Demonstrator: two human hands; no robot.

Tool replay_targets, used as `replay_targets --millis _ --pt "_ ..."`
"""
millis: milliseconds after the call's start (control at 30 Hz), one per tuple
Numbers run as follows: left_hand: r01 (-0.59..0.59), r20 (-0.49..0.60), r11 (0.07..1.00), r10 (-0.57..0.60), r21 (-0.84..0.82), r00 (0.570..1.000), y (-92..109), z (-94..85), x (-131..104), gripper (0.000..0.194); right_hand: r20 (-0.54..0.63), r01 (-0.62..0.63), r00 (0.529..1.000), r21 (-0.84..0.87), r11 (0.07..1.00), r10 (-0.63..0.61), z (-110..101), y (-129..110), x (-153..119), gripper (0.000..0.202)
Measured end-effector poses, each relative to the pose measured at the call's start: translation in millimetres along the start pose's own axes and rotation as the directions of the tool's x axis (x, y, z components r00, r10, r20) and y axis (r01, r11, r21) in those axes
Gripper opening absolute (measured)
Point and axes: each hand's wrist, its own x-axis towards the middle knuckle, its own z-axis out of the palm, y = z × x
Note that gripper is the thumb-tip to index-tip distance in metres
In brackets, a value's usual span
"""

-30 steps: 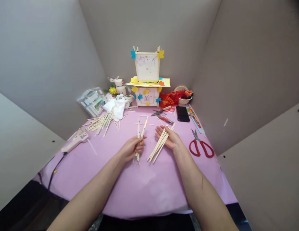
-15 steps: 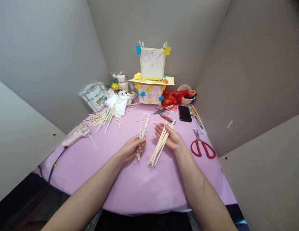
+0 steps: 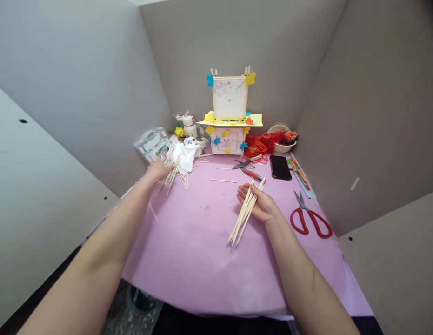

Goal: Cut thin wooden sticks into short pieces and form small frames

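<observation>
My right hand (image 3: pixel 256 202) holds a loose bundle of thin wooden sticks (image 3: pixel 247 211), palm up with the thumb across their upper ends. Stretched out to the left, my left hand (image 3: pixel 160 171) is over the pile of wooden sticks (image 3: pixel 172 179) and covers part of it. Its thumb points right; the other fingers are hidden and blurred, so its grip on any stick is unclear. Two single sticks (image 3: pixel 222 180) lie across the table between the hands. Pruning shears (image 3: pixel 249 168) with a red handle rest just beyond my right hand.
A decorated two-tier stick-and-paper lantern (image 3: pixel 230 100) stands at the back. Red cord (image 3: pixel 260 145), a bowl (image 3: pixel 284 147), a phone (image 3: pixel 281 167) and red-handled scissors (image 3: pixel 309 218) lie on the right. Left are a marker case (image 3: pixel 153 143) and white tissue (image 3: pixel 184 156). Grey panels surround the pink-covered table (image 3: pixel 198 260).
My left hand has gone from the middle of the table, where it held plastic-wrapped sticks, out to the pile at left. My right hand keeps its bundle. The view has shifted slightly left.
</observation>
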Motion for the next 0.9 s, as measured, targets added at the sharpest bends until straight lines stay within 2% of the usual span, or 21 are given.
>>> replay_targets --millis 67,100,133,167,200,233,267,300,367,433,500,600,667,767,833,900 --pt "-0.144 -0.054 0.986 0.148 0.079 0.987 9 10.0 -20 0.041 -0.011 0.003 1.000 -0.001 1.000 -0.003 2 0 -1 0.015" --pt "-0.205 -0.003 0.977 0.205 0.062 0.979 13 21.7 -39 0.041 -0.015 0.004 1.000 -0.005 1.000 -0.004 4 0 -2 0.014" --pt "-0.223 0.122 0.975 0.223 -0.020 0.967 17 36.9 -64 0.037 -0.014 0.007 1.000 -0.013 1.000 -0.007 5 1 -2 0.013" --pt "-0.181 0.315 0.975 0.214 -0.130 0.925 19 54.3 -91 0.033 -0.008 0.014 1.000 -0.026 1.000 -0.015 7 2 -3 0.012" --pt "-0.094 0.504 0.967 0.204 -0.236 0.839 21 72.5 -119 0.032 0.002 0.027 1.000 -0.044 0.999 -0.027 8 3 -4 0.012" --pt "-0.010 0.660 0.954 0.216 -0.301 0.719 22 90.1 -144 0.032 0.015 0.046 0.999 -0.066 0.997 -0.045 10 4 -5 0.012" --pt "0.054 0.744 0.938 0.237 -0.343 0.625 23 105.7 -166 0.031 0.032 0.074 0.997 -0.093 0.993 -0.071 12 6 -7 0.012" --pt "0.125 0.789 0.921 0.240 -0.370 0.565 24 118.4 -183 0.032 0.053 0.112 0.993 -0.121 0.986 -0.106 14 7 -9 0.012" --pt "0.273 0.830 0.870 0.233 -0.411 0.506 25 132.8 -201 0.035 0.112 0.214 0.974 -0.182 0.960 -0.196 18 8 -15 0.013" --pt "0.294 0.838 0.854 0.257 -0.430 0.481 28 132.3 -201 0.035 0.188 0.311 0.945 -0.257 0.915 -0.268 26 6 -23 0.015" --pt "0.185 0.825 0.868 0.342 -0.461 0.450 34 121.0 -193 0.035 0.282 0.373 0.917 -0.353 0.858 -0.283 37 1 -33 0.020" --pt "0.054 0.768 0.828 0.491 -0.558 0.412 43 99.0 -183 0.032 0.430 0.428 0.876 -0.488 0.761 -0.217 61 -8 -49 0.025" --pt "0.039 0.722 0.789 0.539 -0.613 0.434 44 90.9 -181 0.025 0.518 0.466 0.840 -0.531 0.708 -0.164 75 -11 -55 0.026" --pt "-0.003 0.658 0.764 0.558 -0.645 0.506 31 95.0 -179 0.020 0.587 0.507 0.801 -0.560 0.655 -0.118 83 -5 -53 0.026" --pt "-0.047 0.628 0.763 0.564 -0.645 0.536 16 105.0 -177 0.022 0.574 0.499 0.813 -0.600 0.625 -0.098 75 3 -45 0.026" --pt "-0.080 0.631 0.779 0.559 -0.622 0.538 1 115.2 -174 0.024 0.539 0.474 0.838 -0.638 0.606 -0.088 63 12 -36 0.026"
